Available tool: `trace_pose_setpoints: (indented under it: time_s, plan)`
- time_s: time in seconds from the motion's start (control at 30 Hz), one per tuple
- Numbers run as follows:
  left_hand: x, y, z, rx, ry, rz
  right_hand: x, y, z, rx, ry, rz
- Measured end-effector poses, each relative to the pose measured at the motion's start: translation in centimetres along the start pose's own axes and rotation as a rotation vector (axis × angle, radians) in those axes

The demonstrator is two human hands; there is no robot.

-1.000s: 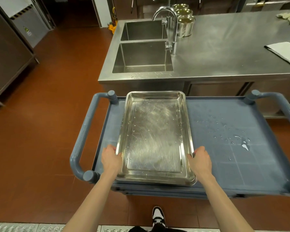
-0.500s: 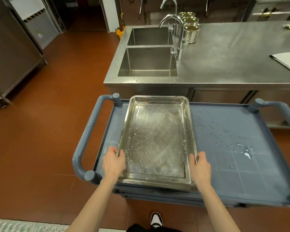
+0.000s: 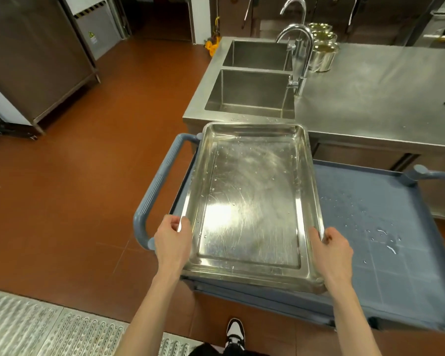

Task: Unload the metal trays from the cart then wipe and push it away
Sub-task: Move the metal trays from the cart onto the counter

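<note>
Starting from the left, the cart's grey-blue side handle (image 3: 154, 194) stands free with nobody's grip on it, which makes sense, since the cart (image 3: 385, 253) only has to stay put while it is being emptied. Just inside that handle the person's left hand (image 3: 174, 242) is wrapped round the near left rim of the metal tray (image 3: 252, 201), thumb on top and fingers tucked beneath, and across the tray the right hand (image 3: 332, 250) clamps the opposite rim the same way; a wide, shallow, wet pan like this seems best carried from both long sides so it stays level and doesn't dribble. The tray sits over the left end of the cart's top shelf, its far edge reaching up to the lip of the steel counter (image 3: 370, 98) just below the sink (image 3: 252, 93), the likely place to set it down. To the right, water droplets (image 3: 380, 232) lie scattered on the bare blue shelf, which will need wiping afterwards. Compared with a second ago, the tray has come up off the shelf and forward toward the counter, covering the far left handle post, while both hands have kept the same hold on the rims.
</note>
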State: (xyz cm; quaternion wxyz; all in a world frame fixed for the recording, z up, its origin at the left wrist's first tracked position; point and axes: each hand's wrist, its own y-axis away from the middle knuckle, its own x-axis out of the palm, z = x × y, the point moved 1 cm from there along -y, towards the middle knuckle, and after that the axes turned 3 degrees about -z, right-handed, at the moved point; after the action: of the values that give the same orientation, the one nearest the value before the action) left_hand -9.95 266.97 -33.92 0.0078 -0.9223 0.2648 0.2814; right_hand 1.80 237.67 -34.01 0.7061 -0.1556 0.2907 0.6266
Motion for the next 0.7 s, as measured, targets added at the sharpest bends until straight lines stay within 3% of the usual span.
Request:
trace_pose_setpoints:
  time_s: [0.27,0.7]
  plan:
    - [-7.2,2.0,0.7,-0.041,0.090,-0.109,0.6,3.8,3.6,-0.106,-0.033,0.083]
    - [-20.9,5.1,8.0,-0.143,0.184,-0.363,6.8,13.5,10.7,-0.312,0.015,0.311]
